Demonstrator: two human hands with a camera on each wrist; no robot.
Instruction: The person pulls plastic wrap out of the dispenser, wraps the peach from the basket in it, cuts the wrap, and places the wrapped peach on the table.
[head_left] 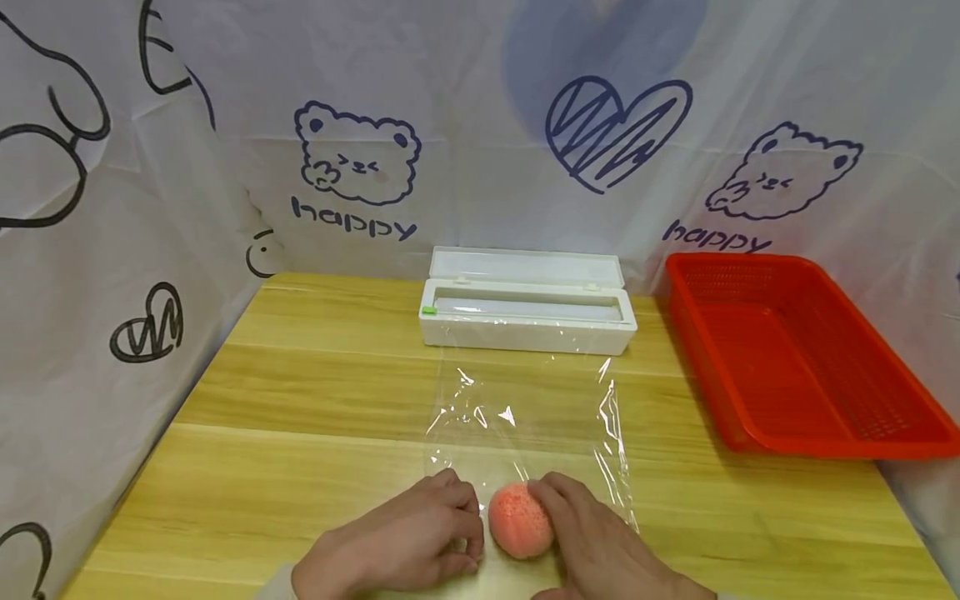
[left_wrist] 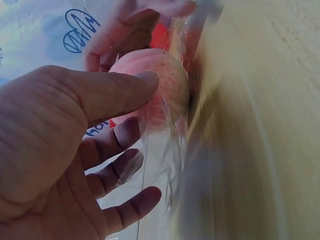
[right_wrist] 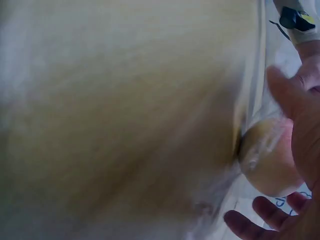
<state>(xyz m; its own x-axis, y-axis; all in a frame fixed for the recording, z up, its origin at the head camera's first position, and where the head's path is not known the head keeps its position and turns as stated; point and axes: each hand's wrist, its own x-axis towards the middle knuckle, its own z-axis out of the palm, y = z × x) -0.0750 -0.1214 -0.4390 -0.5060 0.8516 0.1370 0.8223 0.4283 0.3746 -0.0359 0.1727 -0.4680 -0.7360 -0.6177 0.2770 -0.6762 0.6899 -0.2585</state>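
Observation:
A pink-orange peach [head_left: 521, 521] rests on a sheet of clear cling film [head_left: 525, 417] near the table's front edge. My right hand [head_left: 600, 542] lies along the peach's right side, its fingertips touching the top right. To the left of the peach is my left hand [head_left: 412, 533], fingers loosely bent, apart from the fruit in the head view. In the left wrist view the thumb [left_wrist: 120, 92] crosses in front of the peach [left_wrist: 170, 90], with film by the fingertips. The right wrist view has the peach [right_wrist: 265, 165] beside the spread right hand [right_wrist: 307, 140], film over part of it.
A white cling film dispenser [head_left: 525, 335] with its lid up stands at the back, the film running forward from it. A red plastic basket [head_left: 720, 392] sits at the right of the wooden table [head_left: 300, 400]. Printed cloth [head_left: 480, 125] hangs behind.

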